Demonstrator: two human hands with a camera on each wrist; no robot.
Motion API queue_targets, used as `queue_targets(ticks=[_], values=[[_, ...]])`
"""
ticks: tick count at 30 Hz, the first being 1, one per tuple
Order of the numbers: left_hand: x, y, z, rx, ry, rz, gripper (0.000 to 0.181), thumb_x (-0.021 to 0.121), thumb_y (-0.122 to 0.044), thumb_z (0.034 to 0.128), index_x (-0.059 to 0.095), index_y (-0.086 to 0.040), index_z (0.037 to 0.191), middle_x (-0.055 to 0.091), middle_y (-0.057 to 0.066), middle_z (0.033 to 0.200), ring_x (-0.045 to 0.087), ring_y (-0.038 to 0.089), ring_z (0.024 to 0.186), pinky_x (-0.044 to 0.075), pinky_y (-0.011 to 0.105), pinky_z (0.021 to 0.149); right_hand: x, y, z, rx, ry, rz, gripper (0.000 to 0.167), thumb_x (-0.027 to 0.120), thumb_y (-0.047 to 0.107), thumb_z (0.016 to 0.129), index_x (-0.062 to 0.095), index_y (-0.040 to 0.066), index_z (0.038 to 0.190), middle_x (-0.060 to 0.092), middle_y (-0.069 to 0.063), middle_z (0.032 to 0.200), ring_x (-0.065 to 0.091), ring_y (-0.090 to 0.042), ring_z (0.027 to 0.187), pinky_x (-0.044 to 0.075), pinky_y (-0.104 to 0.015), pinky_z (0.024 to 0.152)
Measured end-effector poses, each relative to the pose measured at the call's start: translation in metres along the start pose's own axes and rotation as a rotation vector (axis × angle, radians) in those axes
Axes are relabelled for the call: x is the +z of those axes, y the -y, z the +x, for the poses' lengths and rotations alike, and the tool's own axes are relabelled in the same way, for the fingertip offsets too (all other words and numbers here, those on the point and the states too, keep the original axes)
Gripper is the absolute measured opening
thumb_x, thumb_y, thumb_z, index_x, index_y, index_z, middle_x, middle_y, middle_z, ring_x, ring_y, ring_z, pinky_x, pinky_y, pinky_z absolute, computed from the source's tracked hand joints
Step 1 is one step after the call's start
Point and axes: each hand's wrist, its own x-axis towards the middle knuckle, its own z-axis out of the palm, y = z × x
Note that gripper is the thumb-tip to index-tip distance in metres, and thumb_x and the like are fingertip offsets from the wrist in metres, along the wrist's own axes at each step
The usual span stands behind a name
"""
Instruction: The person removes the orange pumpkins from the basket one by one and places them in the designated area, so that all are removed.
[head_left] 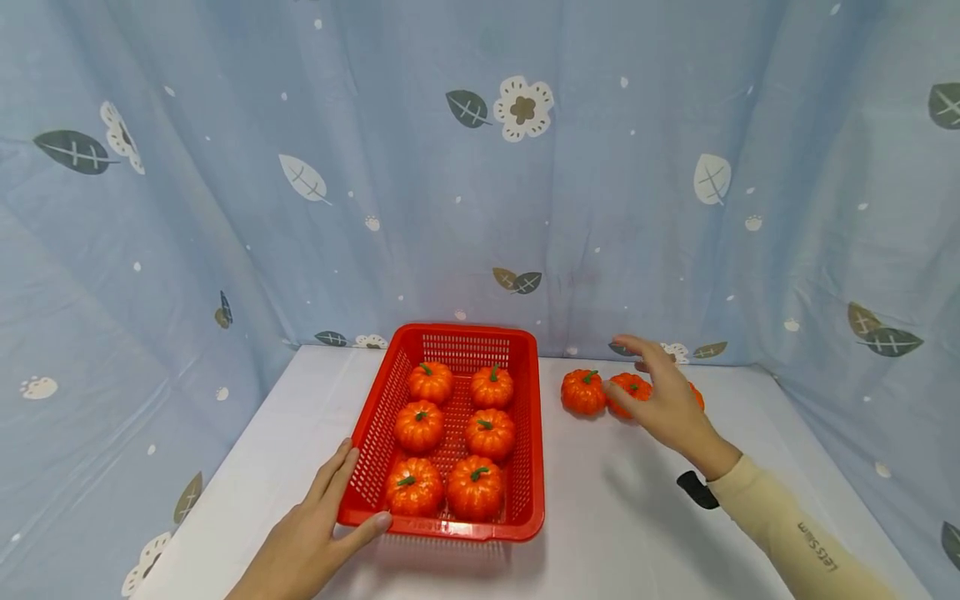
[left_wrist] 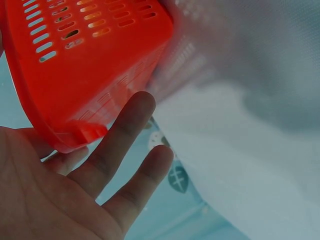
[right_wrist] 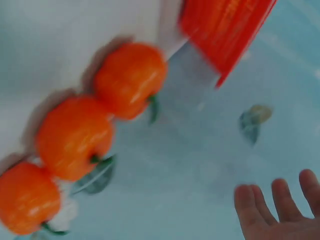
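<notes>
A red plastic basket [head_left: 542,450] with slotted walls holds several small orange pumpkins [head_left: 420,427] with green stems, arranged in two columns. My left hand [head_left: 311,529] rests at the basket's near left corner, its fingers along the left rim and thumb by the front rim. In the left wrist view, fairly straight fingers [left_wrist: 127,130] spread beside the basket wall [left_wrist: 75,95]. My right hand [head_left: 667,408] is raised over the row of three pumpkins [head_left: 582,392] right of the basket, fingers parted and holding nothing. It partly hides two of them. The right wrist view shows all three pumpkins [right_wrist: 75,137] apart from the hand [right_wrist: 280,210].
A white tabletop [head_left: 600,517] lies under everything. Blue curtain [head_left: 420,167] with leaf and flower prints hangs behind it and along both sides. A black strap-like piece [head_left: 697,490] shows beside the right wrist, near the cream sleeve [head_left: 795,529].
</notes>
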Motion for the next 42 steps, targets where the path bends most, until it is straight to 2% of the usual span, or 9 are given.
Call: queue_targets(ticks=[5, 9, 13, 18, 20, 26, 31, 38, 42], values=[[0.0, -0.001, 0.0, -0.004, 0.002, 0.01, 0.104, 0.055, -0.076, 0.0883, 0.017, -0.015, 0.164, 0.013, 0.002, 0.169, 0.055, 0.04, 0.127, 0.051, 0.061, 0.092, 0.019, 0.031, -0.006, -0.033, 0.153, 0.061, 0.073, 0.081, 0.025, 0.089, 0.044, 0.018, 0.151, 0.047, -0.003, 0.149, 0.049, -0.027, 0.131, 0.048, -0.055, 0.101], [0.0, -0.001, 0.0, 0.005, -0.006, 0.013, 0.104, 0.056, -0.075, 0.0886, 0.017, -0.015, 0.164, 0.014, 0.002, 0.169, 0.058, 0.039, 0.123, 0.051, 0.06, 0.093, 0.037, 0.05, -0.012, -0.067, 0.242, 0.132, 0.074, 0.081, 0.031, 0.089, 0.043, 0.019, 0.152, 0.047, 0.001, 0.15, 0.046, -0.022, 0.136, 0.044, -0.051, 0.107], [-0.001, -0.001, 0.001, -0.011, 0.013, 0.014, 0.105, 0.055, -0.077, 0.0878, 0.017, -0.015, 0.164, 0.013, 0.003, 0.169, 0.057, 0.039, 0.123, 0.051, 0.061, 0.091, 0.053, 0.063, -0.015, -0.117, 0.301, 0.165, 0.072, 0.08, 0.029, 0.09, 0.044, 0.018, 0.151, 0.048, 0.003, 0.149, 0.048, -0.021, 0.135, 0.045, -0.046, 0.107], [0.0, -0.001, 0.002, -0.024, 0.027, 0.011, 0.105, 0.054, -0.077, 0.0876, 0.016, -0.016, 0.164, 0.012, 0.002, 0.169, 0.056, 0.039, 0.125, 0.052, 0.062, 0.091, 0.068, 0.075, -0.018, -0.156, 0.359, 0.173, 0.068, 0.079, 0.028, 0.091, 0.043, 0.024, 0.149, 0.046, 0.008, 0.148, 0.047, -0.015, 0.135, 0.045, -0.043, 0.108], [0.0, 0.0, 0.002, -0.026, 0.03, 0.011, 0.105, 0.054, -0.078, 0.0875, 0.016, -0.017, 0.164, 0.011, 0.002, 0.169, 0.056, 0.039, 0.125, 0.051, 0.062, 0.091, 0.073, 0.08, -0.019, -0.16, 0.387, 0.168, 0.067, 0.077, 0.03, 0.091, 0.043, 0.027, 0.149, 0.046, 0.009, 0.148, 0.045, -0.012, 0.135, 0.043, -0.043, 0.109], [0.001, 0.001, 0.002, -0.021, 0.026, 0.007, 0.105, 0.054, -0.077, 0.0878, 0.016, -0.016, 0.164, 0.011, 0.002, 0.169, 0.056, 0.039, 0.125, 0.051, 0.061, 0.091, 0.087, 0.093, -0.013, -0.164, 0.537, 0.132, 0.066, 0.076, 0.028, 0.092, 0.043, 0.023, 0.15, 0.049, 0.005, 0.146, 0.05, -0.017, 0.132, 0.045, -0.04, 0.108], [0.001, 0.001, 0.001, -0.017, 0.014, -0.001, 0.105, 0.056, -0.076, 0.0878, 0.016, -0.016, 0.164, 0.012, 0.002, 0.169, 0.054, 0.038, 0.128, 0.052, 0.06, 0.092, 0.1, 0.101, -0.005, -0.201, 0.639, 0.093, 0.065, 0.077, 0.026, 0.092, 0.045, 0.02, 0.148, 0.051, 0.002, 0.143, 0.054, -0.019, 0.128, 0.047, -0.036, 0.105], [0.001, 0.0, 0.002, -0.021, 0.011, 0.01, 0.106, 0.055, -0.078, 0.0864, 0.018, -0.016, 0.164, 0.013, 0.002, 0.169, 0.053, 0.038, 0.128, 0.052, 0.061, 0.091, 0.118, 0.104, 0.002, -0.212, 0.696, 0.083, 0.063, 0.078, 0.029, 0.092, 0.049, 0.018, 0.146, 0.053, 0.005, 0.141, 0.054, -0.018, 0.127, 0.048, -0.031, 0.102], [0.001, -0.001, 0.002, -0.032, 0.014, 0.013, 0.107, 0.056, -0.078, 0.0857, 0.018, -0.017, 0.164, 0.013, 0.002, 0.168, 0.055, 0.038, 0.127, 0.053, 0.06, 0.09, 0.127, 0.105, 0.003, -0.2, 0.732, 0.043, 0.062, 0.078, 0.033, 0.091, 0.051, 0.018, 0.145, 0.055, 0.003, 0.137, 0.056, -0.014, 0.119, 0.049, -0.027, 0.099]])
